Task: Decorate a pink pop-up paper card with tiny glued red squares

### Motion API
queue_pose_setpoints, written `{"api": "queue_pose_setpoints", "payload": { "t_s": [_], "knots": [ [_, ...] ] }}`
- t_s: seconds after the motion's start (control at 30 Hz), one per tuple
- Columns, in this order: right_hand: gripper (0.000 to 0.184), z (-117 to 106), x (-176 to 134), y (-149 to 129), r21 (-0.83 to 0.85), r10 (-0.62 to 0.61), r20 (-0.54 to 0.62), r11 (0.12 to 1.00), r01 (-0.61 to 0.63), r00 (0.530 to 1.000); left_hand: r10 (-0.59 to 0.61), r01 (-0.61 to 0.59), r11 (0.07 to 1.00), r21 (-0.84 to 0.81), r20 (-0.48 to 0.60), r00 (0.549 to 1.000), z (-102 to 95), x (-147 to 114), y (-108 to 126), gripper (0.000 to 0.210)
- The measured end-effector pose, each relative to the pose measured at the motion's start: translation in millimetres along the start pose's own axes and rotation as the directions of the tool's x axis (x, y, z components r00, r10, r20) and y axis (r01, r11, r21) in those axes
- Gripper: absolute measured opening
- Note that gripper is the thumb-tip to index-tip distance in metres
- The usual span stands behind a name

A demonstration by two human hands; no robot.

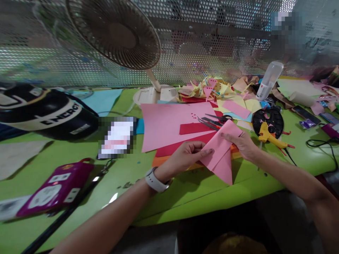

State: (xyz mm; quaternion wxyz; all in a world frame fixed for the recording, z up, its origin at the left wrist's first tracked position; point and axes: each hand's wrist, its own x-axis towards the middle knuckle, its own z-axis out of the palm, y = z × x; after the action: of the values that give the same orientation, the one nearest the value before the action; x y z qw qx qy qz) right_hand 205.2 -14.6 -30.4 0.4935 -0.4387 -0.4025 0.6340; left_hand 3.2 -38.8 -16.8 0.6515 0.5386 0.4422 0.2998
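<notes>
Between my two hands is a folded piece of pink paper, held tilted above the table's front part, one pointed corner hanging down. My left hand pinches its left edge, thumb on top. On the upper right edge, my right hand grips it with the thumb on the face and the other fingers behind. Just behind the paper lie scissors, partly hidden by it. Under and behind them are a large pink sheet, red paper and an orange sheet.
A yellow glue gun rests by a black round tray at right. Cut paper pieces and a clear bottle stand behind. A fan, black bag and purple card holder occupy the left.
</notes>
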Motion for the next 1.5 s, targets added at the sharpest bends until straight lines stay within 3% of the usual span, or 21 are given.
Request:
{"api": "queue_pose_setpoints", "payload": {
  "t_s": [0.23, 0.47, 0.73, 0.87, 1.0, 1.13, 1.5],
  "knots": [
    [0.030, 7.9, -9.2, -1.1, -0.015, -0.020, 0.081, 1.000, 0.021, 0.997, 0.005, -0.005, 1.000, 0.019, -0.027, 1.000, 7.9, -2.0, -2.3, 0.037],
    [0.030, 10.8, -11.5, -2.7, 0.085, 0.035, 0.038, 0.996, -0.038, 0.999, 0.028, -0.026, 0.993, 0.118, -0.018, 0.999, 9.6, -2.2, -3.8, 0.037],
    [0.026, 2.6, 0.9, -9.9, 0.182, 0.013, -0.056, 0.983, -0.003, 0.998, -0.011, 0.013, 0.997, 0.082, -0.020, 1.000, 13.6, -3.4, -0.8, 0.039],
    [0.030, 3.2, -1.9, -17.0, 0.192, 0.071, 0.067, 0.978, -0.083, 0.995, -0.008, 0.011, 0.998, 0.060, -0.052, 0.999, 14.3, -3.6, -4.5, 0.040],
    [0.041, 6.3, -9.1, -14.5, 0.148, 0.155, 0.202, 0.971, -0.186, 0.967, 0.080, -0.067, 0.989, 0.134, -0.089, 0.993, 13.9, -2.5, -10.6, 0.040],
    [0.035, 9.0, -11.9, -6.7, 0.154, 0.168, 0.128, 0.970, -0.187, 0.977, 0.119, -0.102, 0.976, 0.191, -0.077, 0.990, 12.0, -1.2, -14.8, 0.042],
    [0.032, 9.3, -8.8, -9.4, 0.235, 0.094, 0.011, 0.967, -0.094, 0.996, 0.035, -0.029, 0.988, 0.152, -0.034, 0.999, 15.2, -4.2, -8.4, 0.041]
  ]
}}
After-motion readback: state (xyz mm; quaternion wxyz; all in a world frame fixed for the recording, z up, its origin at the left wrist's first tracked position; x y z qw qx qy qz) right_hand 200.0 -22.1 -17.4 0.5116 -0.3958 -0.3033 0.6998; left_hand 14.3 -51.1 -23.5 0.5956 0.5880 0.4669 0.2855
